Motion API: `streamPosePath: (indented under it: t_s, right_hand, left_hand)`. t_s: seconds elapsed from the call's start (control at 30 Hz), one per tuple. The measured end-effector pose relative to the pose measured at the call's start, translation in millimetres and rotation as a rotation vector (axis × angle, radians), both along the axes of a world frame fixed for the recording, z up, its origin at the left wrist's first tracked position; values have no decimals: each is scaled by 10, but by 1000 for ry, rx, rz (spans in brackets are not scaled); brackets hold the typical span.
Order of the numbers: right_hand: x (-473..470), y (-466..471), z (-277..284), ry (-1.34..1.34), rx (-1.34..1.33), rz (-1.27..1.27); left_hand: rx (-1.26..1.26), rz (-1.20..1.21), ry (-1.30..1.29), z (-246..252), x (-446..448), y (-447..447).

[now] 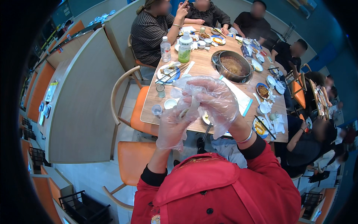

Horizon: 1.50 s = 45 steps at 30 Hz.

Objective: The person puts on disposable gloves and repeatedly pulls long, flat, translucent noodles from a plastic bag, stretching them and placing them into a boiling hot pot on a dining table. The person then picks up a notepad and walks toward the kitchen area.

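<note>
Both my hands wear clear disposable plastic gloves and are raised close together in front of my chest. A pale strip [192,107], which looks like soft dough or a wide noodle, is pinched between them. My left hand [173,126] grips its lower end. The fingers of my right hand [219,100] close around its upper part, higher and to the right. Loose glove film covers the fingertips, so the strip's full shape is hidden. Beyond my hands a steel hot pot [234,65] of brownish broth is set into the wooden dining table [202,70].
Near the table's left edge stand a glass [160,91], a white bowl [170,104], a green-and-white bottle [185,47] and a water bottle [165,49]. Several people sit around the table. An orange chair [144,112] and a partition [86,103] flank my left side. Used plates [260,127] lie right.
</note>
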State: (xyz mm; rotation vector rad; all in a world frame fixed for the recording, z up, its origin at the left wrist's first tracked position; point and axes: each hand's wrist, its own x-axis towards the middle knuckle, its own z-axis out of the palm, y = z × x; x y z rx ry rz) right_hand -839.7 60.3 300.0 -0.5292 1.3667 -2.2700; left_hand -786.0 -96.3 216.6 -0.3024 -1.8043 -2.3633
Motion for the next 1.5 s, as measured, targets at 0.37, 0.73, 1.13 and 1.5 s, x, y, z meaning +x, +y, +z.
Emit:
streamPosePath:
  t_s: [0.37,0.73,1.13,1.5]
  right_hand:
    - [-487,310,442,345,-108,-372]
    - [-470,454,295,184,-100,-228]
    - [-90,17,-119,147,111,36]
    - [-423,137,73,97,-29,-78]
  left_hand:
    - [-272,-123,-154,-557,284,-88]
    - [-35,128,-152,-571,287,-84]
    - [102,66,47,61,-53,91]
    - [40,-62,-145,-378,167,68]
